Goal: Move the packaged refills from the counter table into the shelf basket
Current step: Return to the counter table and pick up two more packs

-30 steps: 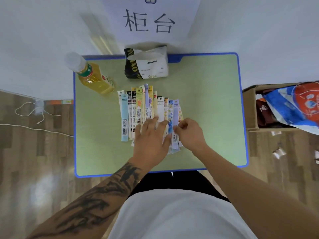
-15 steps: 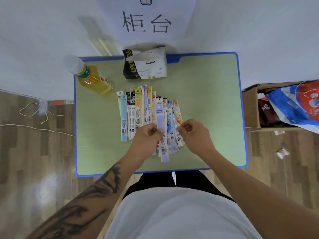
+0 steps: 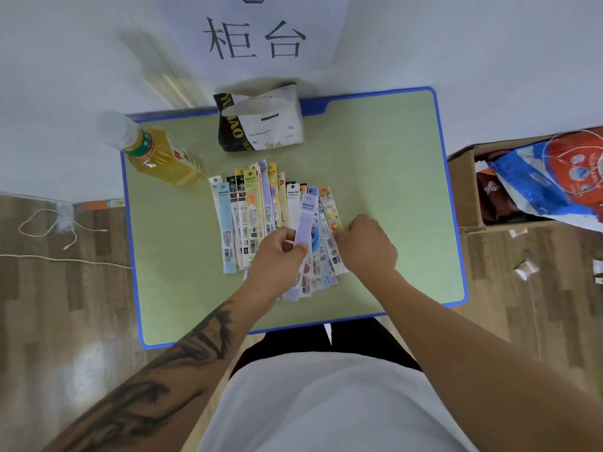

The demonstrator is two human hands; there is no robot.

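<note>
I see refill packs [image 3: 261, 216] fanned mid counter table [image 3: 391, 190]. Left hand [image 3: 277, 256] pinches lilac pack [image 3: 305, 223], raised over fan. Right hand [image 3: 367, 247] curled on fan's right edge; grip unclear. Bottle [image 3: 156, 154] far-left, tissue pack [image 3: 261, 122] behind.

On the table [image 3: 391, 190] the right half lies bare and the near strip in front of the refills [image 3: 261, 216] is open too. At the far left a bottle [image 3: 156, 154] lies slanted beside the refills, and a bag [image 3: 261, 125] stands at the far edge just beyond them. Off the right edge a box [image 3: 463, 190] heaped with packets stands near the table.
</note>
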